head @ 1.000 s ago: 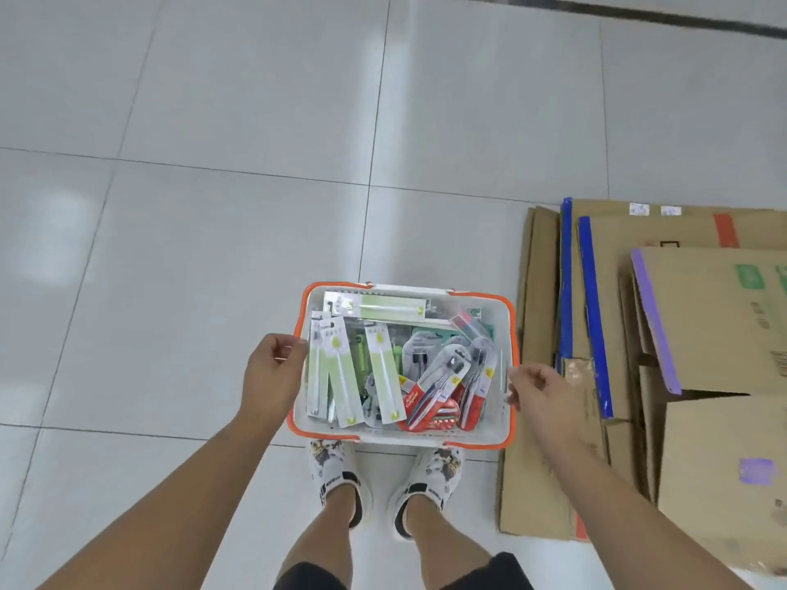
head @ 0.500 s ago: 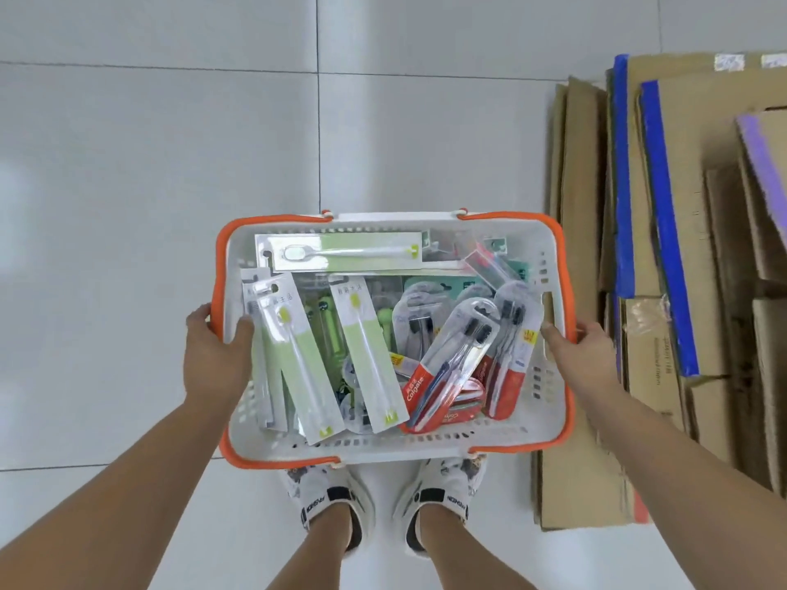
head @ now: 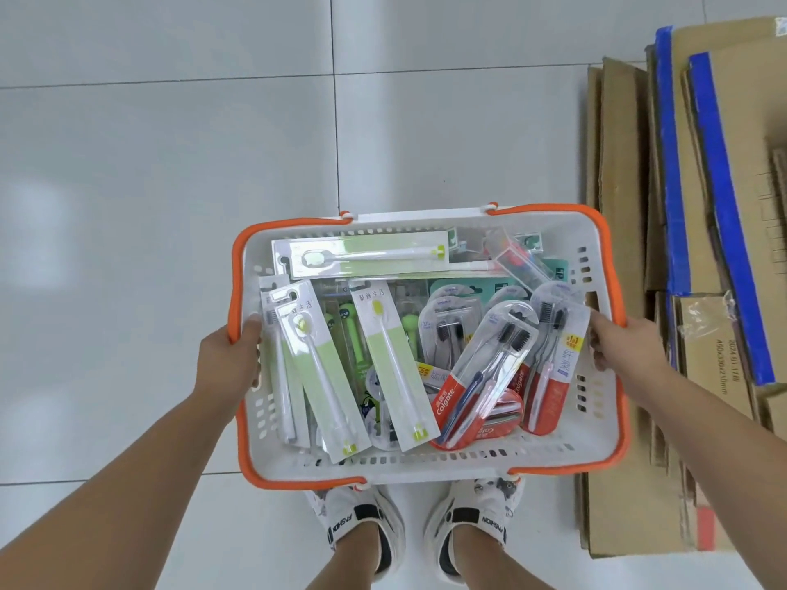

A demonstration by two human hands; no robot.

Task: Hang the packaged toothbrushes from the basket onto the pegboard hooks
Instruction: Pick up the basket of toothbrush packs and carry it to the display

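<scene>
A white plastic basket (head: 426, 462) with an orange rim hangs level above my feet. My left hand (head: 228, 359) grips its left rim and my right hand (head: 621, 344) grips its right rim. Inside lie several packaged toothbrushes: green-and-white single packs (head: 385, 359) on the left and along the far wall, red Colgate twin packs (head: 485, 376) with dark bristles on the right. No pegboard is in view.
Grey glossy floor tiles (head: 170, 185) spread to the left and ahead. Flattened cardboard boxes (head: 630, 249) with blue tape strips lie on the floor at the right. My two white shoes (head: 362, 530) show below the basket.
The basket has come up closer to the camera and looks larger. Both hands have closed on its side rims; a second ago they were just reaching the sides.
</scene>
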